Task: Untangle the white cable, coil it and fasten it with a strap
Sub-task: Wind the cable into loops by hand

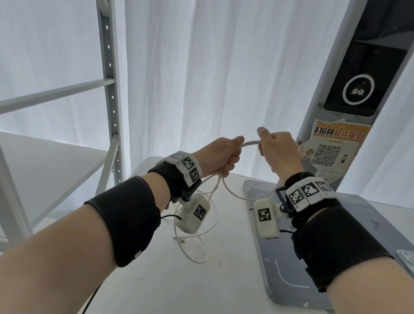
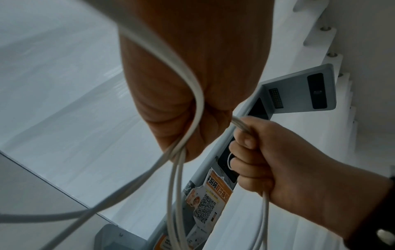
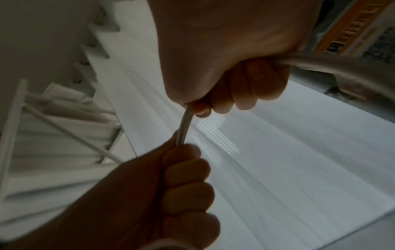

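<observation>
Where hands hide it overhead, left wrist shows bunched white cable (image 2: 241,125).

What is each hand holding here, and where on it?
Both the left hand and right hand grip the white cable along a mid-length stretch, not at a connector; loops hang below.

A white desk (image 1: 180,299) fills the lower centre of the head view. Loose loops of the white cable (image 1: 198,251) lie on it left of centre. At the right, a grey base plate (image 1: 288,288) rests flat on it.
</observation>
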Tool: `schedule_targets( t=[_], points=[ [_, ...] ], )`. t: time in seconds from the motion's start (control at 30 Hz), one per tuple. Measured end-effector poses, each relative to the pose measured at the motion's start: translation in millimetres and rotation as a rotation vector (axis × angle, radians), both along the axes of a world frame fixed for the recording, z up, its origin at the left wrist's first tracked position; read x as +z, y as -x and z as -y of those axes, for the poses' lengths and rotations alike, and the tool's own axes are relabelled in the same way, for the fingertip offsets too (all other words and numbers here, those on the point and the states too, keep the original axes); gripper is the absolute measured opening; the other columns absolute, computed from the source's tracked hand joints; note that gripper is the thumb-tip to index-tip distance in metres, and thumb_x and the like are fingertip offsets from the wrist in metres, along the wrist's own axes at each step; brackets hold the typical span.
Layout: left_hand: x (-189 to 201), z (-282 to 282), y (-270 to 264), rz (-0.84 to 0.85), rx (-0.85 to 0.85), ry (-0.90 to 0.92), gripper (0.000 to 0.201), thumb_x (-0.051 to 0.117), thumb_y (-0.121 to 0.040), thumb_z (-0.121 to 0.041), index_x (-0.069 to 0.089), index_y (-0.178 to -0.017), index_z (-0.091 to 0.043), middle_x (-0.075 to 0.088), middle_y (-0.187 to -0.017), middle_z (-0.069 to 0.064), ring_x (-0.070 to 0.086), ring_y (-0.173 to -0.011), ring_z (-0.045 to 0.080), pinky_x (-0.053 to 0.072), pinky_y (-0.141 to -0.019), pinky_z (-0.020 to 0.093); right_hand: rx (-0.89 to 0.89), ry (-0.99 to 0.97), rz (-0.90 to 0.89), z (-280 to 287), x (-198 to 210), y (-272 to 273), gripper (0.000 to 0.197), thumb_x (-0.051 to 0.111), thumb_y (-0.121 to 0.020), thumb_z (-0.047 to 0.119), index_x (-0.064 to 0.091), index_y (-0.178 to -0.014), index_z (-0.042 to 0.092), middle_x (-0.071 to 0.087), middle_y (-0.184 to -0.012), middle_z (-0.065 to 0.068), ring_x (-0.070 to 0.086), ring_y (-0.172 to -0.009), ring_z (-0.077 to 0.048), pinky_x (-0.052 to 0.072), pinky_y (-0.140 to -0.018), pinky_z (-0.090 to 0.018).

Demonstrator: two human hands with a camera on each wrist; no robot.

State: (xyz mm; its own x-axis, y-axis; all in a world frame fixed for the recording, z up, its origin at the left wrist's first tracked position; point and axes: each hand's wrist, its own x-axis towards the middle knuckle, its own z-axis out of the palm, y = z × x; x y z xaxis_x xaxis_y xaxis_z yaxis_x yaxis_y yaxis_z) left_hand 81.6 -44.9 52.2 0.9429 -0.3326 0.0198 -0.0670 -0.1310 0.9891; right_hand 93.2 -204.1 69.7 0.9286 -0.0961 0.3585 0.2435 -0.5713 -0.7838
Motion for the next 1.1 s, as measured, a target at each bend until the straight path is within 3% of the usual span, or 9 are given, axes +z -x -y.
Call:
schedule_targets(
  t=[0.17, 0.37, 0.5, 0.57, 0.63, 0.73, 0.9, 1.03, 1.1],
  points=[
    [-1, 8, 1, -0.008, -0.008, -0.011, 0.046, 0.029, -0.108, -0.039, 0.027, -0.065, -0.023, 0.023, -0.052, -0.01, 0.019, -0.044, 0.009, 0.021, -0.043, 0.021, -0.029, 0.282, 0.036, -7, -2, -6, 0.055, 0.045, -0.099, 0.042, 0.06, -0.061, 0.005, 0.059, -0.06, -0.004, 0.053, -0.058, -0.024, 0.044, -0.06, -0.034],
    [-6, 9, -1, -0.038, -0.017, 0.003, 0.046, 0.03, -0.108, -0.038, 0.028, -0.065, -0.022, 0.023, -0.055, -0.007, 0.019, -0.045, 0.01, 0.022, -0.046, 0.023, -0.124, 0.566, 0.091, -14, -4, -4, 0.054, 0.038, -0.103, 0.044, 0.065, -0.071, 0.011, 0.056, -0.066, -0.003, 0.053, -0.065, -0.026, 0.036, -0.062, -0.033],
    [-8, 4, 0, -0.05, -0.001, 0.005, 0.04, 0.034, -0.108, -0.032, 0.05, -0.076, -0.014, 0.041, -0.062, -0.002, 0.041, -0.053, 0.013, 0.036, -0.058, 0.026, -0.081, 0.368, 0.024, -12, -5, -8, 0.048, 0.049, -0.095, 0.034, 0.044, -0.052, 0.012, 0.04, -0.052, 0.0, 0.04, -0.051, -0.023, 0.031, -0.053, -0.03],
    [-8, -2, -1, -0.042, 0.016, -0.084, 0.034, 0.042, -0.105, -0.034, 0.061, -0.09, -0.011, 0.055, -0.08, 0.003, 0.054, -0.072, 0.017, 0.044, -0.07, 0.028, -0.075, 0.27, 0.017, -8, -6, -9, 0.044, 0.049, -0.094, 0.031, 0.05, -0.055, 0.011, 0.042, -0.053, -0.002, 0.041, -0.051, -0.023, 0.032, -0.053, -0.03],
    [-8, -9, -2, -0.061, 0.039, -0.216, 0.031, 0.052, -0.101, -0.037, 0.066, -0.103, -0.009, 0.058, -0.096, 0.006, 0.052, -0.086, 0.019, 0.044, -0.077, 0.031, -0.073, 0.182, 0.02, -5, -8, -9, 0.041, 0.049, -0.094, 0.029, 0.056, -0.059, 0.008, 0.045, -0.054, -0.003, 0.043, -0.054, -0.023, 0.032, -0.054, -0.03],
    [-11, -18, -4, -0.101, 0.066, -0.344, 0.031, 0.062, -0.095, -0.034, 0.066, -0.111, -0.007, 0.052, -0.095, 0.006, 0.049, -0.085, 0.019, 0.047, -0.072, 0.031, -0.084, 0.101, 0.029, -2, -9, -9, 0.041, 0.049, -0.093, 0.028, 0.053, -0.057, 0.009, 0.044, -0.054, -0.003, 0.043, -0.055, -0.024, 0.032, -0.055, -0.031],
    [-16, -26, -9, -0.042, 0.223, -0.369, 0.035, 0.068, -0.09, -0.042, 0.071, -0.098, -0.008, 0.062, -0.077, -0.002, 0.058, -0.072, 0.015, 0.043, -0.061, 0.024, -0.092, 0.044, 0.072, -5, -6, -8, 0.042, 0.048, -0.093, 0.028, 0.047, -0.056, 0.008, 0.038, -0.054, -0.006, 0.037, -0.054, -0.024, 0.031, -0.058, -0.034],
    [-17, -34, -7, -0.046, 0.27, -0.299, 0.023, 0.071, -0.088, -0.044, 0.076, -0.092, -0.022, 0.073, -0.085, -0.012, 0.064, -0.081, 0.01, 0.036, -0.055, 0.016, -0.112, 0.019, 0.129, -5, -3, -9, 0.043, 0.047, -0.093, 0.03, 0.049, -0.058, 0.006, 0.038, -0.058, -0.011, 0.036, -0.054, -0.024, 0.03, -0.058, -0.035],
    [-17, -40, -6, -0.041, 0.31, -0.322, 0.023, 0.069, -0.089, -0.043, 0.076, -0.098, -0.023, 0.074, -0.097, -0.011, 0.061, -0.089, 0.011, 0.037, -0.053, 0.015, -0.119, -0.021, 0.157, -3, -2, -9, 0.046, 0.047, -0.093, 0.031, 0.052, -0.058, 0.001, 0.04, -0.058, -0.013, 0.037, -0.054, -0.025, 0.031, -0.058, -0.034]
  ],
)
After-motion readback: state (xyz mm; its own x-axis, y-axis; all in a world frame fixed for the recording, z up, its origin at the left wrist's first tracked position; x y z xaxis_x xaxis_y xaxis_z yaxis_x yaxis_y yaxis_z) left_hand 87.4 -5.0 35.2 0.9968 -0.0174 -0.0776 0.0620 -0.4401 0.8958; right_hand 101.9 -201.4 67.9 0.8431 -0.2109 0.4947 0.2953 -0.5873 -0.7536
